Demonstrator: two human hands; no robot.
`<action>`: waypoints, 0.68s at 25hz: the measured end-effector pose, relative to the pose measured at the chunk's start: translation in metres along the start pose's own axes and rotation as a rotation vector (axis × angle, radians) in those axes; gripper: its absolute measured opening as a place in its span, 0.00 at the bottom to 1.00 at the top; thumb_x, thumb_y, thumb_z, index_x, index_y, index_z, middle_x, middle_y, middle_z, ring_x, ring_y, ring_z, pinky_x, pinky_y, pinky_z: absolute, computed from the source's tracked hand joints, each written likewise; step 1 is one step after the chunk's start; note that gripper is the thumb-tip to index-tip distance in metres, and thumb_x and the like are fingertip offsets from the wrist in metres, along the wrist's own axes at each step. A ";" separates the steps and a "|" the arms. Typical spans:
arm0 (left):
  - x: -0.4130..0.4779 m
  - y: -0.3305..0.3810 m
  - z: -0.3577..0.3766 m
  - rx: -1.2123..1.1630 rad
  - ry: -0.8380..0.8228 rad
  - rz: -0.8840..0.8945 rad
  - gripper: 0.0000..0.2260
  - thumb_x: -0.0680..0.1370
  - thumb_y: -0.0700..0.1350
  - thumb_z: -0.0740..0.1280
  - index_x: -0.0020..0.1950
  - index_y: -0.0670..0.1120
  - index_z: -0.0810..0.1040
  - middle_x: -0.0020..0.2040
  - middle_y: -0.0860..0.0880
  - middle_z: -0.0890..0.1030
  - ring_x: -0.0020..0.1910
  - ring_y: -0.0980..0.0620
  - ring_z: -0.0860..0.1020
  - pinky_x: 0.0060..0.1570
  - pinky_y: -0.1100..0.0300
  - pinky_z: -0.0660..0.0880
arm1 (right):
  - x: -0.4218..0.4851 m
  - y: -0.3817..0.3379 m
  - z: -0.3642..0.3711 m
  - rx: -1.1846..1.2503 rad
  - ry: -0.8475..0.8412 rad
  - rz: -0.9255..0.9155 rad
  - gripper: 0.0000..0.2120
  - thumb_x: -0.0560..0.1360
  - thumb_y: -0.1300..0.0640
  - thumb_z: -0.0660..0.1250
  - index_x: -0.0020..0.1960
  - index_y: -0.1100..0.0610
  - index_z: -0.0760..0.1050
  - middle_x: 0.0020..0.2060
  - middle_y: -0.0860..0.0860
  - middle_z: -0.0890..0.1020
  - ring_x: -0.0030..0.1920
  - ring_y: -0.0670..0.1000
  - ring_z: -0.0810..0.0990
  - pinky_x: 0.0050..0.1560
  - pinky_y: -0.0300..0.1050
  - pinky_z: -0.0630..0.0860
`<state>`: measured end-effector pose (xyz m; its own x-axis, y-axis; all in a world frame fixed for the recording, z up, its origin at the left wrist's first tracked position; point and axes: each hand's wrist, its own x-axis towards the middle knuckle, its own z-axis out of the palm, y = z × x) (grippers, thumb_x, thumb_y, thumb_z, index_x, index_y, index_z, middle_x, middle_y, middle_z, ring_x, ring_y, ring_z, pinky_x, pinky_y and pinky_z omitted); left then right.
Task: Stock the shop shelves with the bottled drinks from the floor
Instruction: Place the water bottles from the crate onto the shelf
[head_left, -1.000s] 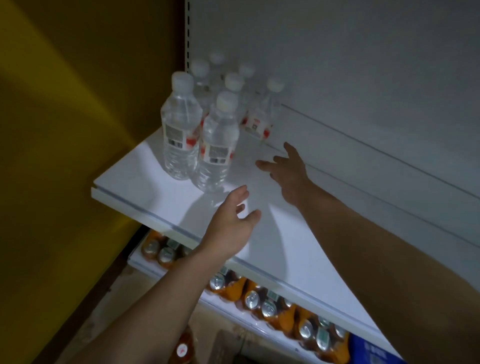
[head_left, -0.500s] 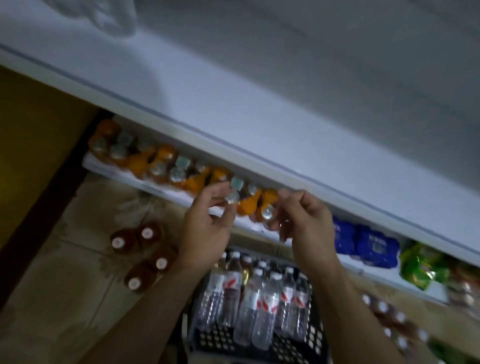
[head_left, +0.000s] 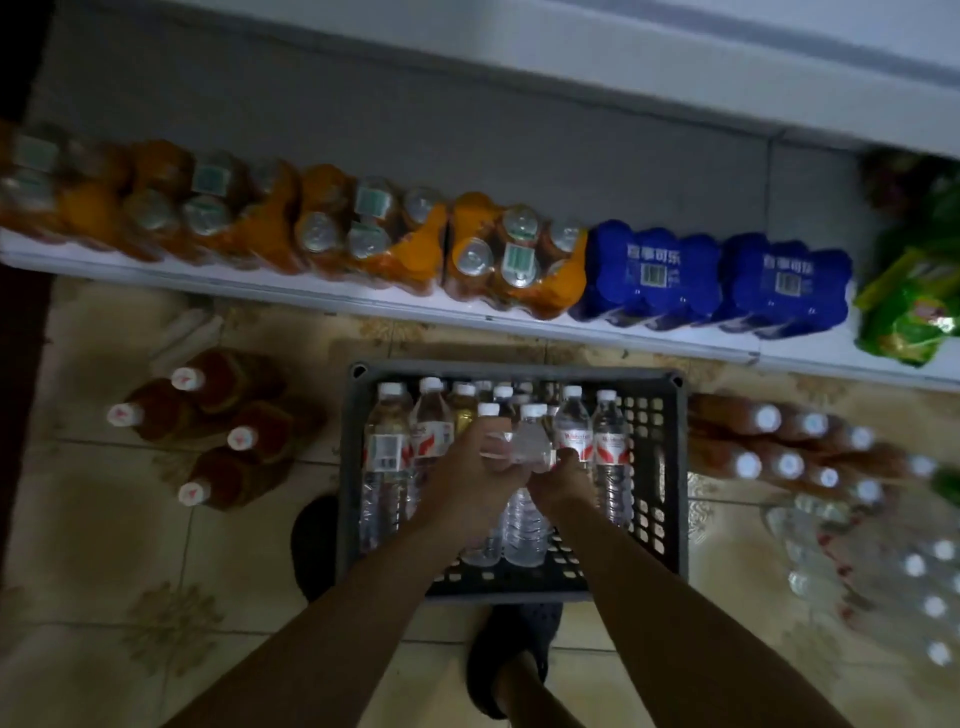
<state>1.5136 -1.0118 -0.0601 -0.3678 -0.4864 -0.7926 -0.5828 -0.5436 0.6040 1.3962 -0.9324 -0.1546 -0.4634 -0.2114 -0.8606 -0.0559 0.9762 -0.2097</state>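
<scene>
Over a dark plastic crate (head_left: 675, 467) on the tiled floor (head_left: 104, 519), the left hand (head_left: 462, 483) and right hand (head_left: 566, 483) curled tightly round two water bottles (head_left: 525, 530) side by side. Bare crate bottom showed at their right, and the lower shelf (head_left: 363, 304) edge ran just beyond.

Tiled floor (head_left: 93, 545) bears a dark crate (head_left: 675, 493) flanked by brown bottles (head_left: 223, 431). The low shelf (head_left: 363, 304) carries orange packs (head_left: 410, 254), blue packs (head_left: 654, 275) and green bags (head_left: 904, 312).
</scene>
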 end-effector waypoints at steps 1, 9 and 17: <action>0.009 -0.002 0.003 -0.009 0.009 -0.016 0.18 0.75 0.42 0.71 0.63 0.53 0.73 0.55 0.53 0.78 0.52 0.54 0.79 0.48 0.59 0.78 | 0.016 0.008 0.005 0.043 0.004 0.009 0.36 0.71 0.54 0.76 0.72 0.60 0.61 0.62 0.58 0.77 0.55 0.56 0.77 0.42 0.42 0.70; 0.032 -0.051 -0.013 0.012 0.046 -0.153 0.18 0.75 0.43 0.72 0.61 0.58 0.73 0.54 0.52 0.80 0.50 0.54 0.80 0.43 0.61 0.75 | 0.066 0.053 0.039 0.090 -0.041 -0.011 0.35 0.60 0.36 0.79 0.56 0.55 0.70 0.48 0.49 0.81 0.46 0.50 0.81 0.34 0.36 0.78; -0.014 -0.016 0.013 0.146 -0.065 -0.073 0.28 0.74 0.44 0.74 0.70 0.53 0.67 0.60 0.53 0.75 0.55 0.56 0.75 0.43 0.68 0.72 | -0.024 0.033 -0.034 0.314 -0.036 -0.149 0.27 0.67 0.44 0.78 0.62 0.52 0.77 0.50 0.48 0.84 0.53 0.51 0.83 0.49 0.45 0.80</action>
<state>1.5184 -0.9878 -0.0599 -0.3637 -0.4012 -0.8407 -0.7074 -0.4682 0.5295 1.3753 -0.8939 -0.1249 -0.4385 -0.3575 -0.8246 0.1568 0.8730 -0.4618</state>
